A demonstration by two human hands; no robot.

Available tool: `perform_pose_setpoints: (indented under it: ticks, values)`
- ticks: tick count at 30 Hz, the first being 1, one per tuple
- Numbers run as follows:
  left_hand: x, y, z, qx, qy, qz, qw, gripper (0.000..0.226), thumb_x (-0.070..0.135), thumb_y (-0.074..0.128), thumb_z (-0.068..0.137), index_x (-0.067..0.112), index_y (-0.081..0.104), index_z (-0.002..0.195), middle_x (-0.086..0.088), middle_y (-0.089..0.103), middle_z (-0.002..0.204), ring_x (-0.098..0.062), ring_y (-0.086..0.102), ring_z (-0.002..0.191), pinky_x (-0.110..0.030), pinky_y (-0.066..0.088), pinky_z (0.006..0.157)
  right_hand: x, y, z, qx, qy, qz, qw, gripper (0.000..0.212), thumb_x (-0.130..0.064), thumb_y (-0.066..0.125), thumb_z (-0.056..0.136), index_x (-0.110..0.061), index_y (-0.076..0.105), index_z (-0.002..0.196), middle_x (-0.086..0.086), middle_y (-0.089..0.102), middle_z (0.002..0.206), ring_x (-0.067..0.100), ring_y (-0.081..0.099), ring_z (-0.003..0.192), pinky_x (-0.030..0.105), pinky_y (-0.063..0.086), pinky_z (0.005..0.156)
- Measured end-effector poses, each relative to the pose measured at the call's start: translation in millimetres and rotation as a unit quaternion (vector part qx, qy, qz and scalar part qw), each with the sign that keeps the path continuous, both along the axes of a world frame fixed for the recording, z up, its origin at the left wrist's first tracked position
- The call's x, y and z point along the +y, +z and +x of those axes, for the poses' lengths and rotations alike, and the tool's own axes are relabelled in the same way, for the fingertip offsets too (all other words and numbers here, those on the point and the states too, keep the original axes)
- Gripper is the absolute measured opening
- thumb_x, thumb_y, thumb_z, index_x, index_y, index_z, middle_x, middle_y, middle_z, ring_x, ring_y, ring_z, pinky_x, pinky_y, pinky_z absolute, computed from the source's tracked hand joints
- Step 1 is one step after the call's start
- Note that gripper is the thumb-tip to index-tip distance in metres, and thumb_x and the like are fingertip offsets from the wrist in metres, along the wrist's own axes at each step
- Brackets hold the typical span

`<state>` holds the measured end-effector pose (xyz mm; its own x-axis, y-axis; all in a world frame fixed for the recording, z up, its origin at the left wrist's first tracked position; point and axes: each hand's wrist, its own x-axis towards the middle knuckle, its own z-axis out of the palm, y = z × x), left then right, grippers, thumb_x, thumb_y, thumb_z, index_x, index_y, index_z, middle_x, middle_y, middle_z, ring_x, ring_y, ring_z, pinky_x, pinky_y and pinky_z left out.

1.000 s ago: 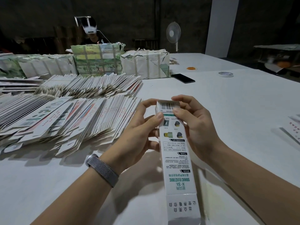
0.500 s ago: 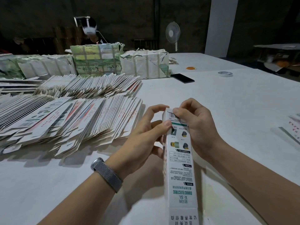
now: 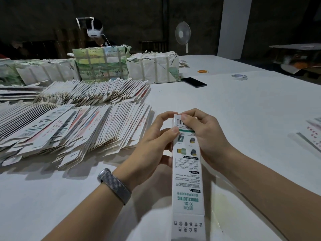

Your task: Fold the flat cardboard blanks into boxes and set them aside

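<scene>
A long white box [image 3: 187, 180] with green and black print stands lengthwise in front of me, its far end pointing away and its near flap open toward me. My left hand [image 3: 152, 145] grips the box's left side near the far end, thumb on its printed face. My right hand [image 3: 206, 136] holds the right side, thumb pressing on the barcode flap at the far end. Fanned rows of flat blanks [image 3: 73, 126] lie on the white table [image 3: 243, 110] to my left.
Wrapped bundles [image 3: 152, 68] and a green printed bundle [image 3: 102, 65] stand at the back left. A black phone [image 3: 193, 82], a tape roll [image 3: 239, 77] and an orange ring [image 3: 202, 71] lie farther back. More blanks [image 3: 312, 134] sit at the right edge. A person with a headset [image 3: 94, 30] sits behind the bundles.
The box has shifted slightly between frames while both hands kept hold of its far end. My right thumb has moved onto the barcode flap.
</scene>
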<state>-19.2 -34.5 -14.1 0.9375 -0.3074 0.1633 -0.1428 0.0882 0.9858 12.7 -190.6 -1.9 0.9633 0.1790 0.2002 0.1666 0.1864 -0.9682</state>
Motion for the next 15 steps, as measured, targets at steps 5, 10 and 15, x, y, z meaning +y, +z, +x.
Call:
perform_pose_setpoints:
  ticks: [5,10,15]
  values:
    - [-0.2,-0.5,0.6,0.000,0.005,0.009,1.000,0.029,0.026,0.046,0.107,0.035,0.047,0.134,-0.014,0.071,0.094,-0.025,0.065,0.081,-0.035,0.054,0.058,0.6,0.3,0.2,0.000,-0.010,-0.004,1.000,0.021,-0.014,0.058,0.098,-0.013,0.065,0.079,0.006,0.067,0.068,0.023,0.067,0.059,0.027,0.055,0.052]
    - [-2.0,-2.0,-0.6,0.001,-0.011,0.015,1.000,0.032,0.039,0.054,0.097,0.047,0.051,0.128,-0.019,0.072,0.104,-0.024,0.067,0.082,-0.034,0.056,0.059,-4.3,3.0,3.8,0.008,-0.011,-0.016,1.000,0.024,-0.012,0.058,0.096,-0.009,0.058,0.071,0.005,0.062,0.062,0.021,0.062,0.054,0.028,0.051,0.053]
    - [0.1,-1.8,0.5,-0.006,-0.021,0.009,1.000,0.041,0.038,0.054,0.094,0.042,0.048,0.135,-0.010,0.074,0.096,-0.017,0.067,0.075,-0.029,0.054,0.058,-4.5,3.1,4.6,-0.004,-0.012,-0.003,1.000,0.025,-0.007,0.056,0.096,-0.012,0.065,0.073,0.010,0.065,0.073,0.023,0.063,0.062,0.033,0.053,0.059]
